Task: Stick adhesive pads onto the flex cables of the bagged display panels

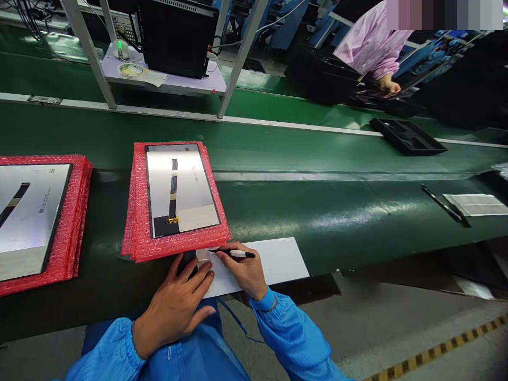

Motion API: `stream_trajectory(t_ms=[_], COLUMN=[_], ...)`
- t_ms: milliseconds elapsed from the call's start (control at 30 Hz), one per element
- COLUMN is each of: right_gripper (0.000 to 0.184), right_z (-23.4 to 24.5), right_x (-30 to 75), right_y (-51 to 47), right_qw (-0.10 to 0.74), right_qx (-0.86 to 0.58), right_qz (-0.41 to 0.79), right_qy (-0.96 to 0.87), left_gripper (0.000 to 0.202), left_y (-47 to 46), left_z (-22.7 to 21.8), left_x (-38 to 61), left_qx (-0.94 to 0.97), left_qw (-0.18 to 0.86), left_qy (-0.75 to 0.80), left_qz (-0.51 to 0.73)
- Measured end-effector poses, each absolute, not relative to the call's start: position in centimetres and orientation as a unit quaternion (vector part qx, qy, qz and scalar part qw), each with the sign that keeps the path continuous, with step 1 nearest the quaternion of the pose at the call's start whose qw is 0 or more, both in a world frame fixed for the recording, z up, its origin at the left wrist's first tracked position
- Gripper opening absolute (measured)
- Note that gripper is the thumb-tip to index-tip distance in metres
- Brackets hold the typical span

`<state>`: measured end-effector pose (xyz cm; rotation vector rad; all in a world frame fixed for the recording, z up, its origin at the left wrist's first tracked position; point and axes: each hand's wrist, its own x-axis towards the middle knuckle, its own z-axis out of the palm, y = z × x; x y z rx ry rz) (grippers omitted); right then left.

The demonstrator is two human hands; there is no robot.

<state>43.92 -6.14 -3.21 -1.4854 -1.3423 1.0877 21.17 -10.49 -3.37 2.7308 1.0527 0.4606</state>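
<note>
My right hand [246, 270] is closed round a black and white pen [241, 254], its tip pointing left near a small pale label or strip [202, 257]. Under that hand lies a sheet of white paper [280, 259] at the table's front edge. Fingers spread, my left hand [178, 301] rests flat beside the pale strip, over a dark object that is mostly hidden. Just beyond both hands, a display panel [198, 190] with a dark ribbon cable [173, 185] lies on red bubble-wrap bags [138, 248].
At the left, another display panel [51, 211] tops a stack of red bubble bags [79, 227]. A black tray [408, 136], tweezers-like dark tool [442, 202] and white paper pad [476, 204] lie to the right. Behind the rail stands a monitor [178, 37]; a co-worker's hand [389, 85] shows beyond.
</note>
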Motion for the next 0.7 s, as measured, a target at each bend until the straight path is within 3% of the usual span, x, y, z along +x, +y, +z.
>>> stream_trajectory(t_ms=[700], right_gripper=[0.015], right_z=[-2.94], right_x=[43.87], right_y=[-6.19], right_qw=[0.417], right_qx=[-0.599], right_qz=[0.441], right_qy=[-0.523], left_gripper=[0.054], left_y=[-10.42], left_z=[-3.10], left_x=[21.20], left_qx=[0.917], left_qw=[0.086], left_qy=[0.357], left_qz=[0.156])
